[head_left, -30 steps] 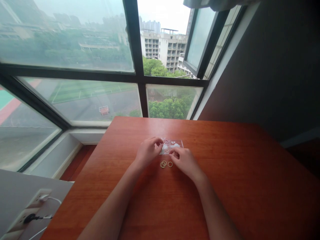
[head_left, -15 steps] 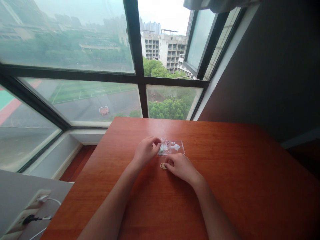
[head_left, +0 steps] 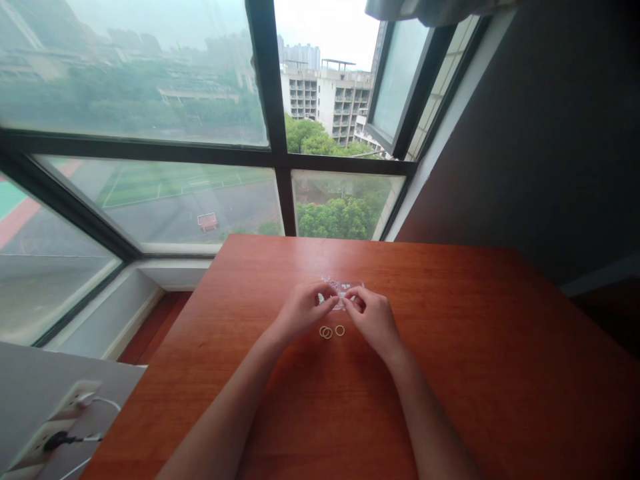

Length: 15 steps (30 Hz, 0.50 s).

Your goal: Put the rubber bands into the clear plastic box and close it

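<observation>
Over a clear plastic case (head_left: 357, 286), my left hand (head_left: 306, 308) and my right hand (head_left: 374, 316) meet with their fingertips close together. Both pinch thumb against fingers; anything between the tips is too small to make out. The case lies flat, its front part mostly covered by my fingers, with white print and small coloured rings (head_left: 332, 285) showing at its back left. On the table just in front of my hands lie two overlapping yellowish rings (head_left: 326, 333) and a single yellowish ring (head_left: 340, 330) to their right.
The reddish-brown wooden table (head_left: 475, 347) reaches to the window frame (head_left: 283, 160). A dark wall (head_left: 530, 153) rises on the right. At lower left, a wall socket (head_left: 65, 420) holds plugs with white cables.
My right hand has moved up from the yellowish rings to the case, leaving one ring apart from the others. My left hand has shifted right and slightly down, its fingertips towards the right hand's.
</observation>
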Available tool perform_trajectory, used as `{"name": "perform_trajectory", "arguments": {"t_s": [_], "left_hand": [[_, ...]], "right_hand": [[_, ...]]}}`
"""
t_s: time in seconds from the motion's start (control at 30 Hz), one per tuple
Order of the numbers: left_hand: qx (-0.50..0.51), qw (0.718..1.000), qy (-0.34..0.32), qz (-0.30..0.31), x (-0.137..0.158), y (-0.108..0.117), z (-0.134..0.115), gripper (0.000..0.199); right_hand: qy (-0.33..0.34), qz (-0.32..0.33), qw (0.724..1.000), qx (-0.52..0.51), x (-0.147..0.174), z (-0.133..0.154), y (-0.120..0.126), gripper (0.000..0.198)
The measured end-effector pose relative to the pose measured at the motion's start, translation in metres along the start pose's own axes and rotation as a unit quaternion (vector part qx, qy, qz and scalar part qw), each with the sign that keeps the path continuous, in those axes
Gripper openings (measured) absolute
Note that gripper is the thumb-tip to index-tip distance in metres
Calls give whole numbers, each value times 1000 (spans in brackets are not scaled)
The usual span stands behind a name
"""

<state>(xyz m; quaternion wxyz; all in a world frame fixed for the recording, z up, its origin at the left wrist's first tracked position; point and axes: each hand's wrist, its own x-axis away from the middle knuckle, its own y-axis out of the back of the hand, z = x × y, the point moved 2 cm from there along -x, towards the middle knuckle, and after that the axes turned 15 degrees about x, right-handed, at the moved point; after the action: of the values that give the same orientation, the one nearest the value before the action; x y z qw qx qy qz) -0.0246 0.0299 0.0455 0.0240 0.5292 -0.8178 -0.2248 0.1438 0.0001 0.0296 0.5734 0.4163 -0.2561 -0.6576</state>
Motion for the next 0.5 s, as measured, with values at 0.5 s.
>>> {"name": "perform_trajectory", "arguments": {"t_s": [0.5], "left_hand": [[-66,997,-8,-28,0,1,6,9]], "right_hand": [[-9,-13,1000,14,-1,-4,3,10]]}}
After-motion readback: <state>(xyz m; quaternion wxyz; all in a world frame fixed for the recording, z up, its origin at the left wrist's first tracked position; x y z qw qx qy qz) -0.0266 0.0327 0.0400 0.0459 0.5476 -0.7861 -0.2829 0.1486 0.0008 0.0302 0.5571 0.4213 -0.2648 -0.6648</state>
